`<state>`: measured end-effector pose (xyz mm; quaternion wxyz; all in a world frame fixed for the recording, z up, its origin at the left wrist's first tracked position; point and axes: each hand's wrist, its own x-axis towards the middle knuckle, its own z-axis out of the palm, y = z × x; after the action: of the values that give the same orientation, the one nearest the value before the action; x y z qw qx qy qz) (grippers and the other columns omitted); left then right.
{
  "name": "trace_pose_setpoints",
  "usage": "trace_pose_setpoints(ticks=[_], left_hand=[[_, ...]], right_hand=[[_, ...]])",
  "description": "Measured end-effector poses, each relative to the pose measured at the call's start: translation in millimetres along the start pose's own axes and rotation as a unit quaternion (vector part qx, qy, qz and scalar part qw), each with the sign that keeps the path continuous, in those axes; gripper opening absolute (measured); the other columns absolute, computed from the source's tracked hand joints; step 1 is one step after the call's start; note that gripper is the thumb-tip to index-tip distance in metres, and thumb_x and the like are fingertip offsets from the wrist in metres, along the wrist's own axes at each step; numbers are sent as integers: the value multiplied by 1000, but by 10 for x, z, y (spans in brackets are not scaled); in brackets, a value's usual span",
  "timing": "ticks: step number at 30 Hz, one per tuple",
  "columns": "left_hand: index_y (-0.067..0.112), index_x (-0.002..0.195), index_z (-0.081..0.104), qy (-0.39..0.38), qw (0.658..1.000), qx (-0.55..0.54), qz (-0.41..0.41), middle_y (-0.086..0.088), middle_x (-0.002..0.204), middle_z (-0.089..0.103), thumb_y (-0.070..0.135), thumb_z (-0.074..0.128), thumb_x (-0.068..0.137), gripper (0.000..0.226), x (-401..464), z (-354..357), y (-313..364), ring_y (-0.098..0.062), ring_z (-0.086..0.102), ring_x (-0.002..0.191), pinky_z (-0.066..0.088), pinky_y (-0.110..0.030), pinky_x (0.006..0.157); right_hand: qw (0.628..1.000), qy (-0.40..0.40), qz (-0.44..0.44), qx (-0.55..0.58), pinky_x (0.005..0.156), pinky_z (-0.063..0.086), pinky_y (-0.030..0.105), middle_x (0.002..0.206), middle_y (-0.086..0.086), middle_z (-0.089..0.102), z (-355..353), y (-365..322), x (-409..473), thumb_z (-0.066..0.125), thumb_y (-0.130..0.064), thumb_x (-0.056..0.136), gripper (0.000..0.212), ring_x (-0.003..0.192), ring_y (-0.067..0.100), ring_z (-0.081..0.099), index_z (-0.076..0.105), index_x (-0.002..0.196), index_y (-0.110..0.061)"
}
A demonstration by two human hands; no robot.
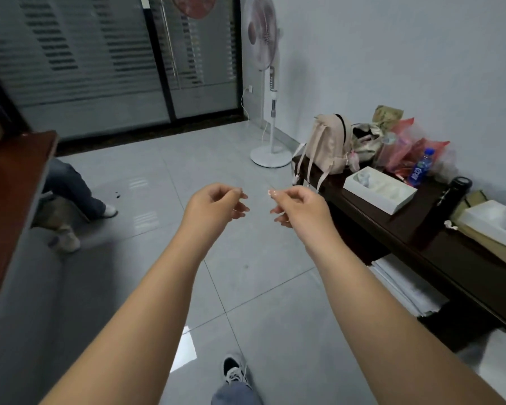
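Note:
Both my bare arms reach forward over the grey tiled floor [246,267]. My left hand [214,206] hovers at mid-frame with its fingers loosely curled, thumb and forefinger close together, and nothing visible in it. My right hand [300,207] mirrors it a short gap to the right, fingers also loosely curled and holding nothing I can see. The two hands do not touch each other or any object.
A low dark table [421,238] along the right wall carries a beige backpack [329,144], a blue bottle [421,168], a black flask [453,194] and white boxes [380,190]. A standing fan [270,83] is behind it. A seated person's legs [70,188] and a red-brown desk [12,194] are on the left.

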<state>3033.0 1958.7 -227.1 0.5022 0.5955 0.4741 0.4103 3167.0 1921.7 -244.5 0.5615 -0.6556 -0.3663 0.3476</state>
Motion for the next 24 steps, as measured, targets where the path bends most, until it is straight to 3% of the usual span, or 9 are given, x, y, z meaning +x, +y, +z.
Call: trace_pose_setpoints(ticks=[5,14,24], left_hand=[[15,76,62,17,1000,20,12,-3,73,66,16,49,93,21,1126,-105,-33,-10,61,64,46,-19,69],[17,76,61,29,999,25,4,0,74,66,18,50,93,20,3152,-371,46,-11,62,69,46,-22,69],[19,82,61,13,999,43,-5,2,77,67,21,47,95,19,4687,-321,19,-8,62,70,50,-23,74]], right_hand=[[999,-16,-22,-28,58,45,17,70,0,60,355,-138,1030,64,-27,87,18,54,6,54,58,88,-9],[996,-30,-44,-75,67,48,24,75,0,64,1129,-616,2932,63,-32,87,25,62,10,58,61,97,-10],[994,-50,-57,-76,70,50,26,73,-3,63,1620,-670,4469,62,-33,87,24,60,8,58,61,97,-11]])
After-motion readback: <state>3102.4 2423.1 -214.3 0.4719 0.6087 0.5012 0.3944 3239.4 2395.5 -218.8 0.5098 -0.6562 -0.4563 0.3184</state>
